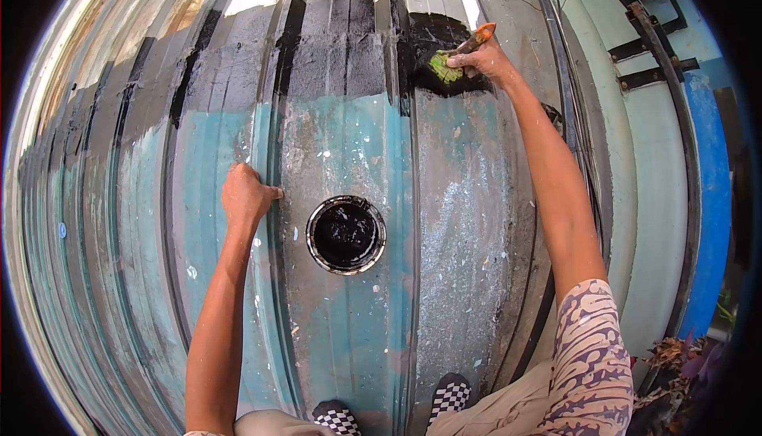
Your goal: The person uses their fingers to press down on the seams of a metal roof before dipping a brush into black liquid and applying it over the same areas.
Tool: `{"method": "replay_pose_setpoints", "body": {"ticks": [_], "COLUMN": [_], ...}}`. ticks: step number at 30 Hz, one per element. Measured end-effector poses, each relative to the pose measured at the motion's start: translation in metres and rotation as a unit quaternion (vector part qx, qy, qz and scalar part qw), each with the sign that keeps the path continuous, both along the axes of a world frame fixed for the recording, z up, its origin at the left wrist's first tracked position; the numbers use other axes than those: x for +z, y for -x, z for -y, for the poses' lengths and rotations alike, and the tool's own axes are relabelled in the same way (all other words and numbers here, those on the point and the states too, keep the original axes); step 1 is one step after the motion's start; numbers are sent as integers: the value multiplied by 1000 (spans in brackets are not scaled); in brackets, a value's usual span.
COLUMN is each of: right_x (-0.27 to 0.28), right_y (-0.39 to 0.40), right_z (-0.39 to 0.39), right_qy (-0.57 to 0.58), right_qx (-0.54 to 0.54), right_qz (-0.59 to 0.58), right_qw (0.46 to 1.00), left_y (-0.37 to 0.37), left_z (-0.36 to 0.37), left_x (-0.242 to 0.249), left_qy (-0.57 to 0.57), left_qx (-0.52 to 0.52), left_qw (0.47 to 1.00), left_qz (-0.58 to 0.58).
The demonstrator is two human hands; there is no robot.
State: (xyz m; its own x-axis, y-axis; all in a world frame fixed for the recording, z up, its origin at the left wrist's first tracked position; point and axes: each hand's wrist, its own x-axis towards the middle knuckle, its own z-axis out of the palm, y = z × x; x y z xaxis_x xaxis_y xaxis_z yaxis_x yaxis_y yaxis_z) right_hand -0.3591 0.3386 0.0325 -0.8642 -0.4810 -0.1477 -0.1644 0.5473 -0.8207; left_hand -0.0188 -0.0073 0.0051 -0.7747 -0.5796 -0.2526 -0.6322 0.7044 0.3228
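Beyond the paint can [347, 272], the right hand [487, 61] clasps a brush [468, 47], apparently coating metal sheeting [460, 198]; the next stroke needs even pressure. Left of the can, the left hand [247, 195] half-curls, grip unclear.

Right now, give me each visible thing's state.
Can: open, upright, rim smeared black
Black liquid: glossy, inside the can
Ridged surface: black across the far band, worn teal and grey nearer
Brush: held
Right hand: closed around the brush
Left hand: fingers curled, against the ridged surface
Checkered footwear: worn
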Motion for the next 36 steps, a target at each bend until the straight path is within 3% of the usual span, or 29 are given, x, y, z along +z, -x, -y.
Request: {"method": "replay_pose_setpoints", "body": {"ticks": [2, 3, 6, 7, 10, 11, 12, 13, 14, 15, 18, 20, 22, 24, 26, 27, 29, 30, 33, 34, 36], "right_x": [-16, -13, -14, -21, -36, -44, -38, -24, -11, 4, 8, -3, -7, -23, -61, -60, -52, -49, -8, -1, 12], "right_y": [29, 20, 24, 22, 20, 14, 15, 18, 21, 14, 25, 36, 28, 28, 53, 45, 13, 12, 0, 4, 16], "right_z": [-4, 7, 44, 53, 64, 62, 57, 49, 42, 33, 24, 28, 48, 67, 68, 71, 66, 57, 27, 19, 10], "right_qy": [-93, -165, -247, -168, -200, -107, -108, -100, -89, -49, -52, -20, -130, -94, 105, 106, 143, 130, -8, -61, -231], "right_qx": [-77, -86, -62, -71, -70, -33, -31, -39, -46, -56, -112, -139, -239, -311, -376, -374, -368, -353, -177, -172, -227], "right_qz": [-148, -306, -363, -409, -364, -446, -446, -258, -57, 44, 92, 58, -123, -252, -235, -233, -43, 0, 130, 103, -94], "right_qw": [982, 934, 897, 894, 907, 888, 888, 960, 993, 996, 988, 988, 954, 912, 890, 892, 918, 926, 976, 978, 941], "left_y": [1, 1, 0, -1, -1, -2, -2, 0, 0, -1, 0, -1, 0, -1, -2, -3, -4, -2, 1, 0, 0], "left_z": [-1, -1, -1, -1, -1, -2, -2, -1, 0, -1, 0, 0, 1, 1, -1, -1, -1, -1, 0, 1, 1], "left_x": [1, 2, 3, 2, 2, 2, 3, 3, 2, 1, -2, -3, -1, -1, 0, 0, 0, 1, 1, 0, -1], "left_qy": [2, 4, 6, 8, 1, 4, 5, 4, 2, 1, 4, 4, 6, -1, 3, 6, 5, 5, 3, 3, 2], "left_qx": [-4, -8, -6, -6, -3, -2, -1, 0, 1, 0, -2, -3, -4, -4, -1, 1, 1, 2, 1, 0, -3], "left_qw": [1000, 1000, 1000, 1000, 1000, 1000, 1000, 1000, 1000, 1000, 1000, 1000, 1000, 1000, 1000, 1000, 1000, 1000, 1000, 1000, 1000], "left_qz": [3, 8, 6, 9, -2, -2, -3, -6, -1, 5, 8, 7, 8, 6, -8, -26, -20, -20, 7, 9, 2]}}
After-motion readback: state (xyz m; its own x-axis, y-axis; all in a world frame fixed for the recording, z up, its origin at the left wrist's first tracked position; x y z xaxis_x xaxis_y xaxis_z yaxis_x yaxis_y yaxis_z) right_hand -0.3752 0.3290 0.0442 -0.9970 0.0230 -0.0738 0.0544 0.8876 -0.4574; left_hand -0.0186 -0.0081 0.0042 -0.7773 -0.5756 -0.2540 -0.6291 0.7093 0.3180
